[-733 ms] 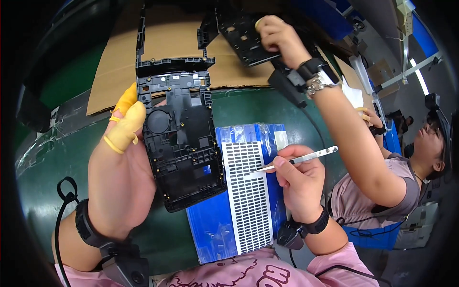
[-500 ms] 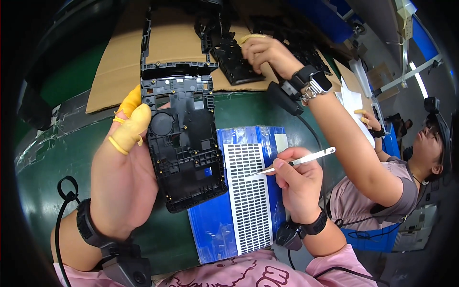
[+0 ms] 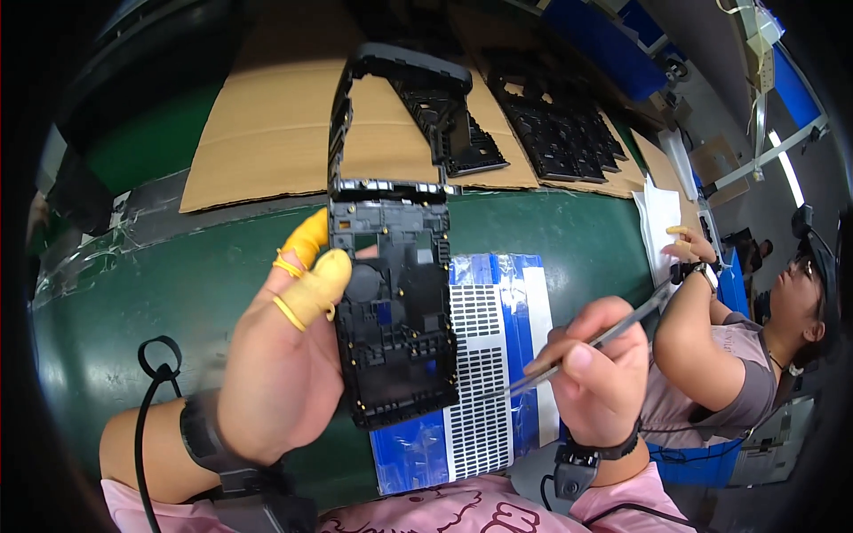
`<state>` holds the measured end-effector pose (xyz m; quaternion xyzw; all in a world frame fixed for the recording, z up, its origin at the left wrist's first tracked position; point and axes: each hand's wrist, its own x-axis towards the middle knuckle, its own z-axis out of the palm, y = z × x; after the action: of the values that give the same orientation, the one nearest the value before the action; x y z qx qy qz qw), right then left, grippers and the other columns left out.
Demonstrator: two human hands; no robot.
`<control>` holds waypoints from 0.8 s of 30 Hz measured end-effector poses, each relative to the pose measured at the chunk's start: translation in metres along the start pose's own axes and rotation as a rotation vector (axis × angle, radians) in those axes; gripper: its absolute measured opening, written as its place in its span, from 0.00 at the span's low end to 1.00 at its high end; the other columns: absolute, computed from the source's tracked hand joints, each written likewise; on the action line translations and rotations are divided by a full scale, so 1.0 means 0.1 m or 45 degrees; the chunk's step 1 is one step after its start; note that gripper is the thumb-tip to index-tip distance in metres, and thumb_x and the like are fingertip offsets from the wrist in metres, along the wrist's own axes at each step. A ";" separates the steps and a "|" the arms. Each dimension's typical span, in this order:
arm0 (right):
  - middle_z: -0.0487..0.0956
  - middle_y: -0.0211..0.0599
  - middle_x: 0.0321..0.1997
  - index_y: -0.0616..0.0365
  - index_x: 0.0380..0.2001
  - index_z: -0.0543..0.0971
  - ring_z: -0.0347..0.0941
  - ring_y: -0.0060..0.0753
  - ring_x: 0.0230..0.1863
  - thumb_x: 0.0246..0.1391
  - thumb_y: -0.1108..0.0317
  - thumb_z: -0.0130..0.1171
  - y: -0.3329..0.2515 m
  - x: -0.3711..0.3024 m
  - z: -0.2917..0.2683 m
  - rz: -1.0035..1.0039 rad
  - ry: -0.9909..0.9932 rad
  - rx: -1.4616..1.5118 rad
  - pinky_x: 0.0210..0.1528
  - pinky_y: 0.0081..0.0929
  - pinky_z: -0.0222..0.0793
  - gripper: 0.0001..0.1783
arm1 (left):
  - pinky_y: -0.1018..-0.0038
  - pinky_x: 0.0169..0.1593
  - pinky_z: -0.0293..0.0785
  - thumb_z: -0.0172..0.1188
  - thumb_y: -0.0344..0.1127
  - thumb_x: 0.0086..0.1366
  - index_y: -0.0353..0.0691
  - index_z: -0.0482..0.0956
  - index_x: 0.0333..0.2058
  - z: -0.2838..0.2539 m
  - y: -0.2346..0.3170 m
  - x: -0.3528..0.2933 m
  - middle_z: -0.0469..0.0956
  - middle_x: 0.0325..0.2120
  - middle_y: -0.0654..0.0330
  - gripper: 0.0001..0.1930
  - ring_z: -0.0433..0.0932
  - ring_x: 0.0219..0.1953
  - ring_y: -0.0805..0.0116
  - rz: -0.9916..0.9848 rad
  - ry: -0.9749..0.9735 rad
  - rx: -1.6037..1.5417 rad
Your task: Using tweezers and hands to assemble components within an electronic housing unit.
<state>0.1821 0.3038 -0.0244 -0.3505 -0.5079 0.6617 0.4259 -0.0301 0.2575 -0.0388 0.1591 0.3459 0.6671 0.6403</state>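
Observation:
My left hand [image 3: 286, 355], with yellow finger cots on thumb and finger, grips a black plastic housing [image 3: 413, 293] by its left side. The housing has an open frame at its far end and a ribbed lower part with small brass-coloured inserts. My right hand [image 3: 604, 373] pinches metal tweezers [image 3: 586, 346], whose tips point down left at the right edge of a white sheet of small black rectangular stickers [image 3: 475, 431]. Whether the tips hold a sticker, I cannot tell. That sheet lies on a blue taped board [image 3: 404, 457], partly hidden by the housing.
Brown cardboard [image 3: 258, 133] covers the far side of the green table [image 3: 169, 302]. More black housings [image 3: 555, 133] lie on it in rows. At the right sits a co-worker [image 3: 720, 364], one hand near white paper [image 3: 659, 218]. A black cable loop [image 3: 160, 355] stands by my left wrist.
My left hand has shifted the housing to the right in view. My right hand and the tweezers have moved right and lower. A co-worker's arm has withdrawn from the parts on the cardboard.

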 end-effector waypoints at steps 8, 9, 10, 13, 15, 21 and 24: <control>0.75 0.40 0.33 0.68 0.35 0.70 0.73 0.24 0.34 0.45 0.84 0.54 0.09 0.13 0.36 -0.135 -0.204 0.056 0.37 0.17 0.69 0.11 | 0.66 0.52 0.66 0.48 0.41 0.61 0.40 0.55 0.54 0.12 -0.06 -0.10 0.67 0.47 0.54 0.24 0.68 0.49 0.62 -0.116 -0.045 -0.075; 0.75 0.40 0.33 0.68 0.35 0.70 0.73 0.24 0.34 0.45 0.84 0.54 0.11 0.14 0.37 -0.131 -0.212 0.056 0.37 0.17 0.69 0.11 | 0.66 0.52 0.65 0.48 0.40 0.61 0.39 0.56 0.53 0.12 -0.06 -0.11 0.67 0.47 0.53 0.24 0.67 0.49 0.62 -0.106 -0.041 -0.086; 0.75 0.40 0.33 0.68 0.36 0.70 0.72 0.23 0.34 0.46 0.84 0.54 0.12 0.14 0.39 -0.124 -0.167 0.092 0.37 0.17 0.68 0.11 | 0.66 0.52 0.65 0.48 0.40 0.61 0.39 0.56 0.53 0.13 -0.05 -0.11 0.67 0.47 0.53 0.24 0.67 0.49 0.62 -0.101 -0.035 -0.090; 0.75 0.40 0.33 0.68 0.36 0.69 0.72 0.22 0.34 0.46 0.84 0.54 0.17 0.15 0.38 -0.121 -0.127 0.118 0.36 0.16 0.68 0.11 | 0.65 0.54 0.62 0.47 0.39 0.61 0.38 0.55 0.54 0.13 -0.05 -0.11 0.67 0.48 0.52 0.24 0.66 0.51 0.61 -0.091 -0.012 -0.095; 0.75 0.40 0.32 0.68 0.36 0.69 0.72 0.22 0.34 0.46 0.84 0.54 0.18 0.15 0.37 -0.127 -0.123 0.104 0.36 0.16 0.68 0.12 | 0.65 0.54 0.62 0.47 0.38 0.61 0.37 0.55 0.54 0.11 -0.08 -0.10 0.66 0.48 0.52 0.24 0.66 0.51 0.61 -0.081 -0.012 -0.100; 0.76 0.39 0.29 0.66 0.35 0.69 0.72 0.21 0.31 0.47 0.82 0.54 0.17 0.15 0.39 -0.102 -0.079 0.095 0.34 0.15 0.67 0.11 | 0.66 0.55 0.62 0.47 0.36 0.61 0.36 0.54 0.54 0.11 -0.06 -0.10 0.66 0.48 0.53 0.24 0.66 0.51 0.63 -0.077 -0.037 -0.123; 0.76 0.38 0.28 0.65 0.35 0.69 0.71 0.19 0.28 0.47 0.82 0.55 0.18 0.17 0.41 -0.099 -0.018 0.093 0.30 0.13 0.66 0.10 | 0.67 0.54 0.62 0.47 0.36 0.61 0.36 0.54 0.54 0.11 -0.07 -0.08 0.67 0.47 0.53 0.24 0.67 0.50 0.63 -0.066 -0.017 -0.123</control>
<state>0.1353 0.3017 -0.0324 -0.3101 -0.4996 0.6651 0.4603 -0.0165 0.2522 -0.0333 0.1232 0.3129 0.6651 0.6668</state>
